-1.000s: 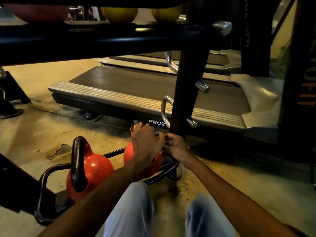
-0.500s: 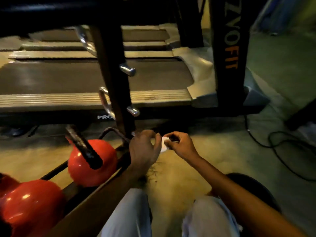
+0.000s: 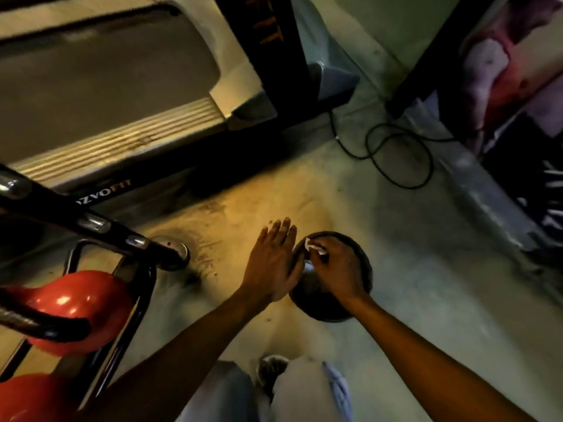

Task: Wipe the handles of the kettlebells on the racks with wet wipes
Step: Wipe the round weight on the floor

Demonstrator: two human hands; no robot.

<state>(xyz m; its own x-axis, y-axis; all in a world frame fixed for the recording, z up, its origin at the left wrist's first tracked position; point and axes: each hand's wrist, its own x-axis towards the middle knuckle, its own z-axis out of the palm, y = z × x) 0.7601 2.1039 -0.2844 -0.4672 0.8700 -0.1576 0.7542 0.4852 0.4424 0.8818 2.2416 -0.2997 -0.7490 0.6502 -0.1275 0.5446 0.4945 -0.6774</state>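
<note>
Over floor point(image 3: 411, 300): right hand point(image 3: 335, 271) pinching white wet wipe point(image 3: 313, 247) above dark round object point(image 3: 362, 269); left hand point(image 3: 271, 266) hovering beside, fingers extended. Red kettlebell point(image 3: 76, 303) sitting in rack point(image 3: 140, 303), far left.

The view swings right and tilts down from the rack point(image 3: 91, 226) to the bare floor point(image 3: 426, 284) beside it, so the red kettlebell point(image 3: 76, 303) that sat before the hands a second ago now lies at the left edge. Both hands leave that kettlebell's handle. The right hand point(image 3: 338, 269) now pinches the white wipe point(image 3: 315, 246) over a dark round container point(image 3: 359, 287) on the floor, which only came into view half a second ago. The left hand point(image 3: 271, 263), earlier curled beside the wipe, now spreads flat with straight fingers against the container's left side.
</note>
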